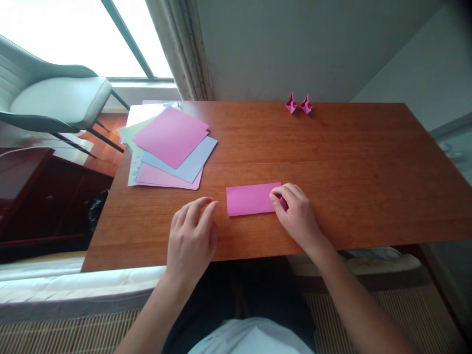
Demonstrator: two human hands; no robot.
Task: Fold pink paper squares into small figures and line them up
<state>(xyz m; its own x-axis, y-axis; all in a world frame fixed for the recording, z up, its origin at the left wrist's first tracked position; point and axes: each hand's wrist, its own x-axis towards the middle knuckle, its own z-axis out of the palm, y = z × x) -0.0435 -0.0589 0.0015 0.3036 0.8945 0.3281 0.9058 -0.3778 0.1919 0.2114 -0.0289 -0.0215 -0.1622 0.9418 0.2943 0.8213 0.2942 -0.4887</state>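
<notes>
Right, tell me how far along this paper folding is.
Two small pink figures at the back of the table look finished. In progress: a flat pink rectangle at the right hand. Apparently left: the stacked sheets, seemingly unfolded; how many are needed isn't shown.

Both forearms reach forward, the left hand [192,236] and right hand [295,214] loosely curled.

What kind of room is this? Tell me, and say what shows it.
Probably a room in a home: a wooden table, a cushioned chair by the window, and a long curtain.
</notes>
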